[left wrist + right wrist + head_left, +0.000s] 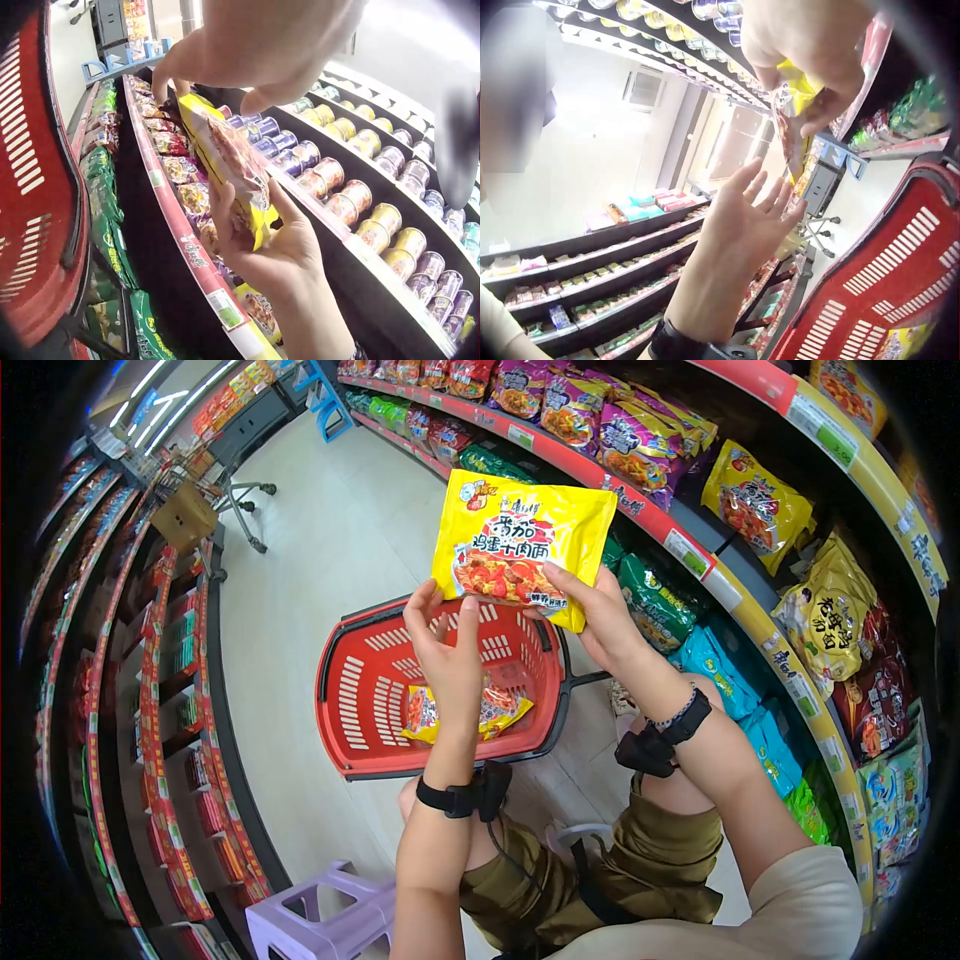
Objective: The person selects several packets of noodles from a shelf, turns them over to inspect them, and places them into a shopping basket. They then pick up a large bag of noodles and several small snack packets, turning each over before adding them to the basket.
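My right hand (pixel 603 618) grips a yellow instant noodle packet (pixel 525 540) by its lower right corner, thumb on the printed front. The packet stands tilted, its front towards the head camera, above a red shopping basket (pixel 345 660). At the packet's lower left is my left hand (pixel 447 660), fingertips by the edge and thumb apart from the fingers. The right wrist view shows this left hand (pixel 739 225) with fingers spread and fairly straight beside the packet (pixel 789 135). Inside the basket lie yellow noodle packets (pixel 500 707).
Shelves of bagged noodles (pixel 655 600) run along the right, with a yellow packet (pixel 758 505) on one. Noodle cups (pixel 352 202) line higher shelves. More shelving (pixel 150 740) stands left, a purple stool (pixel 320 910) at lower left, a cart (pixel 235 510) further down the aisle.
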The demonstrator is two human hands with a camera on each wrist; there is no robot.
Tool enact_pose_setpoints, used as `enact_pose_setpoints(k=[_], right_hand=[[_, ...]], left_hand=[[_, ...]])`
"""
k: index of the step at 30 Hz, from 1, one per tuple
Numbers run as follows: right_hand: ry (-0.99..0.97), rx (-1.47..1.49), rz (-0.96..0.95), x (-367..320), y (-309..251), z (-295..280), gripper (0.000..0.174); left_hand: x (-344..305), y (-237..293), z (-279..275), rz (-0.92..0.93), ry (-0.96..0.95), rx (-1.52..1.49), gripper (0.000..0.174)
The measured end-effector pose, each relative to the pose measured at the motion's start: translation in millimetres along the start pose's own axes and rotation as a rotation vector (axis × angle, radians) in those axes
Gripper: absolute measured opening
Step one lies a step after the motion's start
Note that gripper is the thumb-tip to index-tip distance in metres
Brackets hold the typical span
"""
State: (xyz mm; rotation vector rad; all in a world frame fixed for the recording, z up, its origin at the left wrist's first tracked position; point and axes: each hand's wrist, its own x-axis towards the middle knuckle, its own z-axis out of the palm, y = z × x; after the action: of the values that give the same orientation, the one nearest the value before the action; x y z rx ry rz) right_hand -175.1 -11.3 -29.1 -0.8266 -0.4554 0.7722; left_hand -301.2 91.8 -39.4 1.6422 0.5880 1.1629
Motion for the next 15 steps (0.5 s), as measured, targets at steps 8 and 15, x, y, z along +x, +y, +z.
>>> enact_pose_setpoints(k=[8,15], right_hand=[[0.149,-0.229,-0.379,-19,-19,-41,0.047],[0.651,-0.699,-0.832,-31,-60,-84,0.047]], left_hand=[[-17,-6,62,-0.187,-0.119,-0.186,0.054],[-43,27,132,-0.07,-0.454,-0.14,0.039]])
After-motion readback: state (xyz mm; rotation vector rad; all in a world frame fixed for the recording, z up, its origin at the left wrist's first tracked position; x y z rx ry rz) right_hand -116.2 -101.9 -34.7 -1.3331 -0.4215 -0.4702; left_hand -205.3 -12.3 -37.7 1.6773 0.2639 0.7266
